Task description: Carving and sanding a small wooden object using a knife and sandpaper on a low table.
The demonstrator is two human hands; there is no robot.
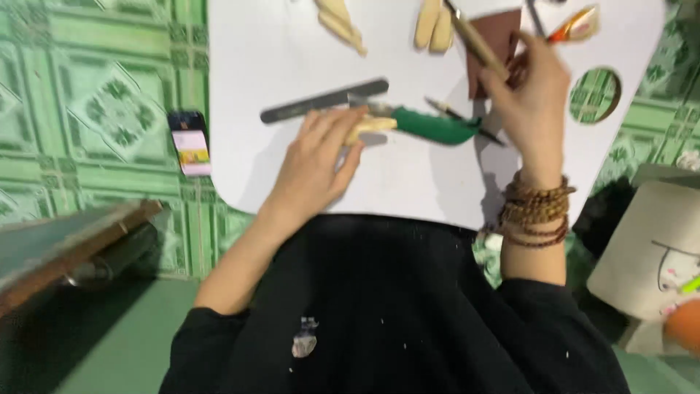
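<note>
Partly blurred, the right hand [531, 102] grips a tool [477, 40] cut off above.

blk short sleeves, blk paint-flecked lap, brown bead bracelets [536, 211] on rt wrist

I see the file [324, 101] lying on the board [270, 44], left of the knife [426, 125]. The phone [189, 142] sits on the floor [95, 102] left of the board.

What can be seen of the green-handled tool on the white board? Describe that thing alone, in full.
The green-handled tool lies flat and roughly crosswise on the white board. Its handle is dark green, smooth and bulged, tapering toward the right; a short greyish metal blade projects left. A small pale wooden piece held by the left hand lies at the blade end. A thin dark stick lies by its right end. The right hand does not touch it.
</note>
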